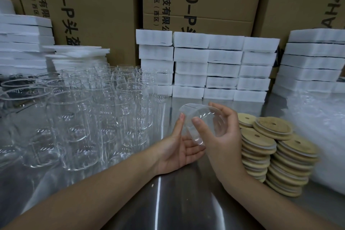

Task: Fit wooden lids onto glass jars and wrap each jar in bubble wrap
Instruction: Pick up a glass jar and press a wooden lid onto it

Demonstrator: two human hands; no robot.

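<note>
- A clear cylindrical glass jar (202,123) is held above the grey stainless-steel table (168,203), right of centre, and touches neither the table nor any other item.
- The jar is tilted, with one end pointing far-left and the other pointing down toward the palms.
- The left hand (179,147) lies palm up under the jar's near end. Its fingers (194,150) are straight and together beneath the glass, and its thumb stands up against the jar's left wall.
- The right hand (224,136) grips the jar from the right. Its fingers curl over the far side of the glass, and its thumb presses the near side, so the jar sits between thumb and fingers.
- Upright clear glass jars without lids (78,110) stand packed together on the left half of the table.
- Stacks of round pale wooden lids with a small hole (270,153) stand just right of the right wrist.
- A sheet of clear bubble wrap (321,132) lies at the right edge, beside the lids.
- Stacks of white foam-wrapped packs (222,65) line the far side of the table.
- Brown printed cardboard cartons (104,5) stand behind them.
</note>
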